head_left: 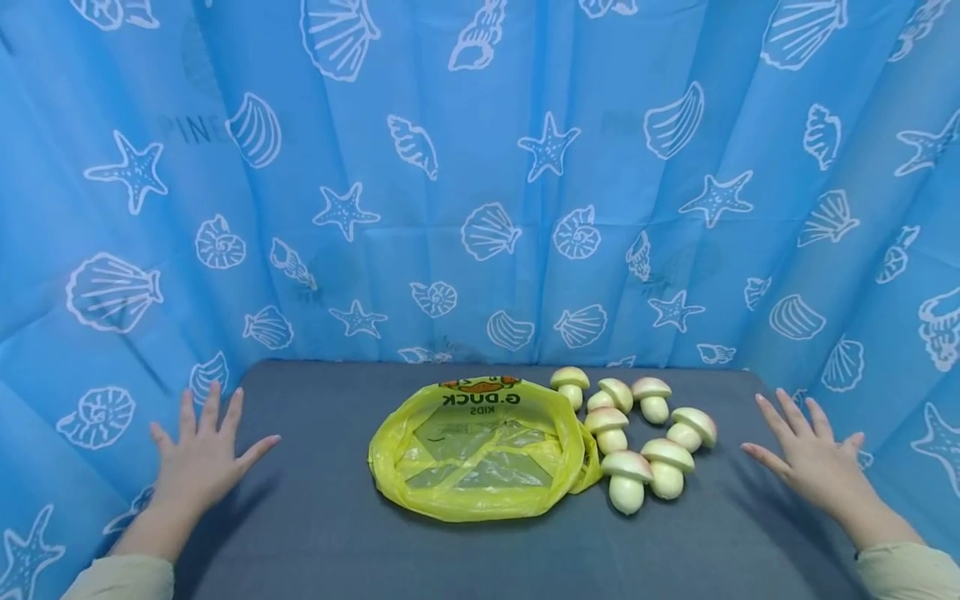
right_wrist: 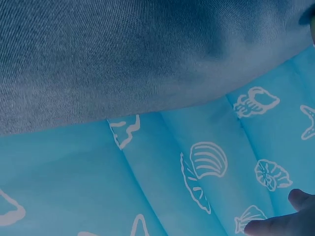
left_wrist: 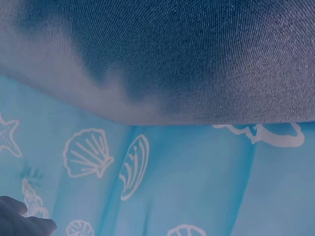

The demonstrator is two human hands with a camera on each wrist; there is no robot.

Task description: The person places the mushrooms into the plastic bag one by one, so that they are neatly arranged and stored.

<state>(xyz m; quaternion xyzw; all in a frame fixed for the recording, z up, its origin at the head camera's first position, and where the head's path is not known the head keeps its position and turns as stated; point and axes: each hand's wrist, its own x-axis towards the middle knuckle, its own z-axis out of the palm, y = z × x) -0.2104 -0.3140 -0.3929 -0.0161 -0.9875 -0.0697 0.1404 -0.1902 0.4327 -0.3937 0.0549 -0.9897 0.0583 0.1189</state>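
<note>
At the left of the head view, my left hand (head_left: 197,458) hovers over the table's left edge with its fingers spread and nothing in it. My right hand (head_left: 817,462) is likewise spread and bare, above the right edge. Between them a yellow plastic bag (head_left: 382,467) lies with its mouth opened wide, dark printing on its back side. Several pale toy mushrooms (head_left: 627,482) with pink-tinged caps are grouped just right of the bag, nearer to the right hand. Each wrist view catches only fingertips: left ones (left_wrist: 22,219) at lower left, right ones (right_wrist: 283,223) at lower right.
The table (head_left: 300,533) has a dark grey cover. A blue curtain (head_left: 450,183) with white shells and starfish hangs behind it and along both sides, close to the table's edges.
</note>
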